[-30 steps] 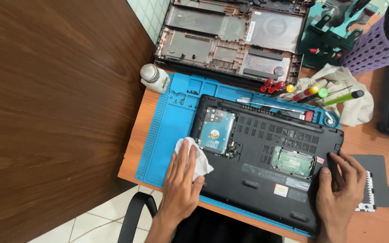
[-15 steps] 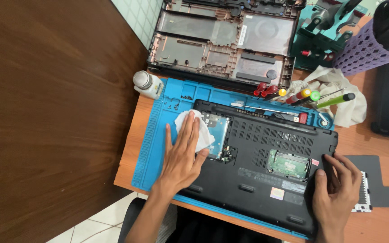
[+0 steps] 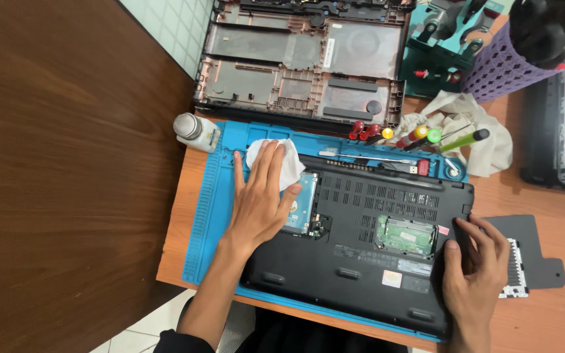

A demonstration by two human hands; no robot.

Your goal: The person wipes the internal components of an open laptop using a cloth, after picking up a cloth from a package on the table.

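At the lower right of the frame the right hand [image 3: 475, 274] rests on the corner of the black laptop base [image 3: 361, 242], fingers loosely spread, gripping nothing. Left of centre, the left hand [image 3: 259, 196] lies flat with fingers spread, pressing a white cloth [image 3: 276, 157] near the laptop's upper left corner, by the exposed drive [image 3: 301, 209]. A second ago that hand and cloth lay lower along the left edge; the wiping has travelled upward onto the blue mat [image 3: 204, 216]. The right hand has barely shifted. Beyond, screwdrivers [image 3: 426, 137] and a bare chassis [image 3: 302, 72] sit on the table [image 3: 544, 314].
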